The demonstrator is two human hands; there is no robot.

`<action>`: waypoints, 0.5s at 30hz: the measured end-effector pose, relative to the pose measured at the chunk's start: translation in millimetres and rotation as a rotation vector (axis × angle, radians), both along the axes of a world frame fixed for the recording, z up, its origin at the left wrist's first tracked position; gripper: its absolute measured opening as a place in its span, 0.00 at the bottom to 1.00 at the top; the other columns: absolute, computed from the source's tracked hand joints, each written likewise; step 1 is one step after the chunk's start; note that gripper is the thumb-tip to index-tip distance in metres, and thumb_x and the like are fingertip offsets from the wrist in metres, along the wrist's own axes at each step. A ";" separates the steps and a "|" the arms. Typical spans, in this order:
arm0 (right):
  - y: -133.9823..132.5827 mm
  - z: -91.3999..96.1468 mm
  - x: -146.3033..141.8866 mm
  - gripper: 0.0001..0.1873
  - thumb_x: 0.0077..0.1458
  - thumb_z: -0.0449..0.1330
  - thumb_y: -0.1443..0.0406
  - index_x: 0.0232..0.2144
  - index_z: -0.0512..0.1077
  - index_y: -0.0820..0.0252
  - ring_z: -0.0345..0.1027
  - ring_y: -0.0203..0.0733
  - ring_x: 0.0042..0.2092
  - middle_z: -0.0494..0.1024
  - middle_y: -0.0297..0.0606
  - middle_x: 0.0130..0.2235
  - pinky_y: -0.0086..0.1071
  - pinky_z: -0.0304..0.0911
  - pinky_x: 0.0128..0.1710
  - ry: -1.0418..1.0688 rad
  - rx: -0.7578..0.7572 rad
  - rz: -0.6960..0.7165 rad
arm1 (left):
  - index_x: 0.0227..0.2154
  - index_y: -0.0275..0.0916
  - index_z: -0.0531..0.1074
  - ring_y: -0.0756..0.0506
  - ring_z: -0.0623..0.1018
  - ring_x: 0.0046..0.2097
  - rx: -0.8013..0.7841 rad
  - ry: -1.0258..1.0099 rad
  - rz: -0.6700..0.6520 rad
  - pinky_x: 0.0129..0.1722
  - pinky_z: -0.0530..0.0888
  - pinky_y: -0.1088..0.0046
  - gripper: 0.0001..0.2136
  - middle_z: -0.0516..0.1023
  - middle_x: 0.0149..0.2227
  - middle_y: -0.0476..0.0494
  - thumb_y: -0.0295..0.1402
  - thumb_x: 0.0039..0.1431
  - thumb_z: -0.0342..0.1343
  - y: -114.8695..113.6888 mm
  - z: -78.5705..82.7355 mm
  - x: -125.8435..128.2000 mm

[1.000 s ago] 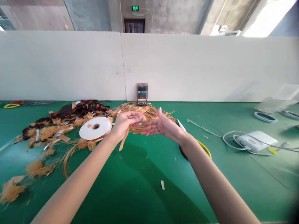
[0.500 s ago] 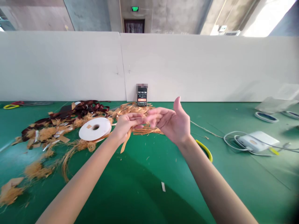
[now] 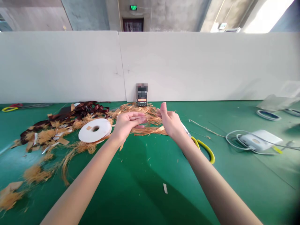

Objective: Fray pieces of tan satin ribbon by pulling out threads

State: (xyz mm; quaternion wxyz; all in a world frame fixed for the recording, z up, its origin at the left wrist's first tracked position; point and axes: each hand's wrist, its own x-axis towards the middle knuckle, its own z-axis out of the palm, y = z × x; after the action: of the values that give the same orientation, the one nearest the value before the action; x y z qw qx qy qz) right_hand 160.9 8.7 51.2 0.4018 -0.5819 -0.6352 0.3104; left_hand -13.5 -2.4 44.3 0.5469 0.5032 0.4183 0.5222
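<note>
My left hand [image 3: 127, 124] is closed, thumb and fingers pinched together, over the raffia. A tan ribbon [image 3: 121, 147] shows below its wrist side; the fingers hide most of it. To the right, my right hand [image 3: 171, 122] has its thumb raised apart from the fingers, which are partly hidden behind the hand. A light tan strip [image 3: 160, 128] shows just under it; I cannot tell whether they touch. Left of my left hand lies a white ribbon spool [image 3: 87, 132]. Loose raffia strands [image 3: 150, 116] lie behind and between the hands.
Yellow-handled scissors [image 3: 207, 151] lie beside my right forearm. A phone [image 3: 142, 97] leans at the white partition [image 3: 187, 65]. Dark brown ribbon [image 3: 93, 107] and raffia tufts [image 3: 35, 173] spread leftward. A white charger [image 3: 260, 140] with cables and tape rolls [image 3: 268, 115] lie right.
My right hand has drawn away from the left fingertips and turned, its palm less visible. My left hand stays nearly in place; less ribbon hangs below it. More of the scissors shows.
</note>
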 end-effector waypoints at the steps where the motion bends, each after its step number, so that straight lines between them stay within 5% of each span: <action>1: 1.4 0.4 -1.8 0.47 0.52 0.35 0.36 0.48 0.73 0.65 0.66 0.55 0.54 0.74 0.54 0.50 0.47 0.56 0.55 0.047 0.019 -0.014 | 0.34 0.34 0.77 0.44 0.81 0.38 -0.011 -0.007 -0.001 0.34 0.79 0.72 0.15 0.82 0.34 0.41 0.33 0.41 0.69 0.6 -1.2 0.4; 5: 1.1 11.4 -9.2 0.48 0.55 0.29 0.38 0.60 0.59 0.65 0.56 0.47 0.62 0.61 0.48 0.62 0.41 0.54 0.59 0.522 0.071 0.170 | 0.33 0.33 0.77 0.43 0.81 0.38 -0.056 -0.022 -0.012 0.35 0.79 0.69 0.14 0.82 0.34 0.40 0.31 0.40 0.69 4.5 -8.4 -0.1; 8: -7.9 22.8 -7.9 0.48 0.55 0.27 0.38 0.57 0.64 0.62 0.61 0.46 0.59 0.68 0.47 0.58 0.40 0.58 0.56 0.737 0.041 0.458 | 0.33 0.33 0.77 0.44 0.81 0.38 -0.035 -0.033 -0.006 0.35 0.78 0.69 0.14 0.82 0.34 0.40 0.31 0.40 0.68 8.0 -13.7 -1.7; 12: -19.7 28.1 -1.6 0.57 0.49 0.21 0.35 0.35 0.78 0.67 0.75 0.45 0.35 0.80 0.52 0.38 0.39 0.68 0.39 0.597 -0.312 0.809 | 0.32 0.33 0.77 0.45 0.80 0.38 0.022 -0.075 0.042 0.35 0.78 0.73 0.14 0.82 0.34 0.41 0.31 0.39 0.69 11.7 -13.0 -5.6; 15: -20.3 23.1 -0.9 0.57 0.47 0.21 0.34 0.24 0.76 0.70 0.70 0.39 0.23 0.80 0.55 0.30 0.34 0.67 0.29 0.305 -0.569 0.813 | 0.33 0.33 0.77 0.45 0.80 0.39 0.029 -0.072 0.053 0.36 0.78 0.73 0.14 0.82 0.36 0.40 0.32 0.41 0.68 11.8 -9.3 -8.6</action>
State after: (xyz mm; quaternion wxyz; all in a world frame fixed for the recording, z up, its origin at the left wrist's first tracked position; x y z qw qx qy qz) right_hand 160.0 -11.6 74.3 0.1626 -0.3225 -0.6344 0.6834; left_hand -22.0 9.5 35.0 0.5403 0.4805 0.4038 0.5604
